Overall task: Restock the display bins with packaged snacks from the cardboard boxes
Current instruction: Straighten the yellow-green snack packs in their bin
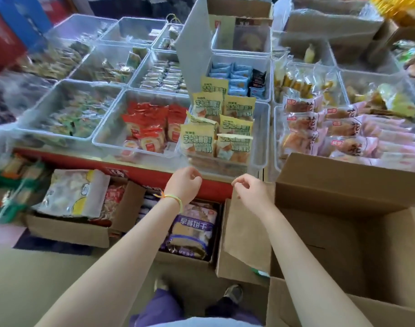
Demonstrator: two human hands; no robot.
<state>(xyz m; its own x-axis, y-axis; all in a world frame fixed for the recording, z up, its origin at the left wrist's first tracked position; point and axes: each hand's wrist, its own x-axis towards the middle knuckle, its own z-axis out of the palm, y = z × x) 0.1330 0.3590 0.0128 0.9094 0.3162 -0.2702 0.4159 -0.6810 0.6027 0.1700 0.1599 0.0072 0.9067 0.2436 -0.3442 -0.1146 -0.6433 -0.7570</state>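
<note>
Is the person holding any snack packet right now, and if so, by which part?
Nothing is held. The left hand and right hand hover loosely curled, empty, just in front of the bin of yellow packets, touching nothing.

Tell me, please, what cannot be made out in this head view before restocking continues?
- Inside of the large cardboard box: its own walls and the right forearm hide the contents.
- Far-left bins: motion blur, packets unreadable.
- Left hand and right hand: curled fingers face away, so any small item held cannot be told.
- Lower layers of the yellow packet bin: covered by top packets.
</note>
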